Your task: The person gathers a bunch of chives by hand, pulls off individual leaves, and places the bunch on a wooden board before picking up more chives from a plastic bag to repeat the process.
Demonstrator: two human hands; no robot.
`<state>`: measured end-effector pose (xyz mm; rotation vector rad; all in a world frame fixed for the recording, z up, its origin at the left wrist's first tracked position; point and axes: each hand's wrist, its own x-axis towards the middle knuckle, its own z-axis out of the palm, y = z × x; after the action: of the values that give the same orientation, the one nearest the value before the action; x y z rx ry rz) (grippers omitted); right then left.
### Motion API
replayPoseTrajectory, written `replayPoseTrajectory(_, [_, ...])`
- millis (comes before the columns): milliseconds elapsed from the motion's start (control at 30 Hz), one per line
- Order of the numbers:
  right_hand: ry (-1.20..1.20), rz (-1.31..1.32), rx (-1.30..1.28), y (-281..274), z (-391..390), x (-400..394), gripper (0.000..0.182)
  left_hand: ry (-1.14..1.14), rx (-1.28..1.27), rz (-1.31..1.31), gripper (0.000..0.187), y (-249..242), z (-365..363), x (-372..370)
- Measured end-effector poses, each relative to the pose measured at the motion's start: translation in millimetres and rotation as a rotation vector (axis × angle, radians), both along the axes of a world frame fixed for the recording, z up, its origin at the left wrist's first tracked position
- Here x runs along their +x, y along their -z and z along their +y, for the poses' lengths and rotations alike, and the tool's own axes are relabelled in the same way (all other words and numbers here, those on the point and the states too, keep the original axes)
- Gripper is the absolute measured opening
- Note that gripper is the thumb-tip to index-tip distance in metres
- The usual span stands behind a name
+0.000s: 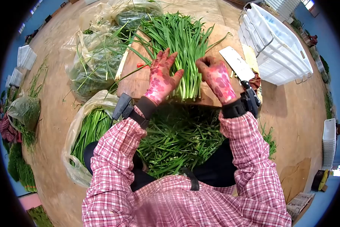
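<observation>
A thick bunch of long green chives [181, 41] lies on a wooden board [134, 81], its pale cut ends toward me. My left hand [163, 77], in a pink floral glove, rests against the bunch's left side with fingers stretched out. At the right side, my right hand [215, 75] has its fingers curled in beside the stems; whatever they pinch is hidden. A broad pale cleaver blade [236, 62] lies on the board, right of that hand. Something thin and red [142, 66] shows at the left hand's far side.
White plastic crates [279, 49] stand at the right of the board. Clear plastic bags of greens [94, 64] sit at the left, with another open bag [69, 151] by my leg. Loose leaves [177, 140] are heaped below the board, between my legs.
</observation>
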<state>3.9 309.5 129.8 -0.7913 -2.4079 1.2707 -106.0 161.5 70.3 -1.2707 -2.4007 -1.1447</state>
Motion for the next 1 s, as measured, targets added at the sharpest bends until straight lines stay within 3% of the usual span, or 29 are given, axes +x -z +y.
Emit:
replayPoseTrajectory(133, [0.01, -0.068, 0.113, 20, 8, -34, 0.038, 0.157, 0.104, -0.1, 0.052, 8, 11, -3])
replayPoseTrajectory(267, [0.108, 0.157, -0.094, 19, -1, -21, 0.027, 0.124, -0.029, -0.059, 0.046, 19, 23, -6])
replayPoseTrajectory(367, [0.0, 0.244, -0.109, 9, -20, 8, 0.02, 0.061, -0.246, 0.153, 0.055, 18, 23, 2])
replayPoseTrajectory(467, [-0.27, 0.213, -0.327, -20, -50, 44, 0.011, 0.039, -0.308, 0.227, 0.059, 23, 24, 2])
replayPoseTrajectory(533, [-0.554, 0.118, -0.441, -34, -59, 65, 0.009, 0.052, -0.274, 0.157, 0.061, 15, 24, 5])
replayPoseTrajectory(567, [-0.834, -0.049, -0.638, -42, -53, 67, 0.015, 0.052, -0.18, 0.147, 0.059, 16, 22, 6])
replayPoseTrajectory(633, [-0.857, -0.174, -0.447, -61, -37, 64, 0.023, 0.004, 0.061, 0.033, 0.055, 15, 18, 2])
replayPoseTrajectory(667, [-0.68, -0.036, -0.215, -47, -25, 54, 0.028, -0.074, 0.142, 0.021, 0.047, 13, 12, 3])
replayPoseTrajectory(700, [-0.418, -0.108, -0.17, -49, -20, 40, 0.027, -0.116, 0.166, 0.045, 0.039, 14, 8, -1])
replayPoseTrajectory(733, [-0.311, 0.016, -0.07, -36, -9, 26, 0.025, -0.133, 0.171, 0.006, 0.035, 11, 2, -1])
replayPoseTrajectory(867, [-0.18, 0.058, -0.143, -26, -7, -7, 0.024, -0.124, 0.283, -0.187, 0.026, 12, -8, -3])
replayPoseTrajectory(900, [-0.167, -0.005, -0.182, -27, -13, -11, 0.032, -0.108, 0.356, -0.236, 0.025, 14, -7, -4])
replayPoseTrajectory(1000, [-0.177, -0.257, 0.388, -10, -40, -18, 0.054, -0.018, 0.439, -0.22, 0.03, 21, -6, -7])
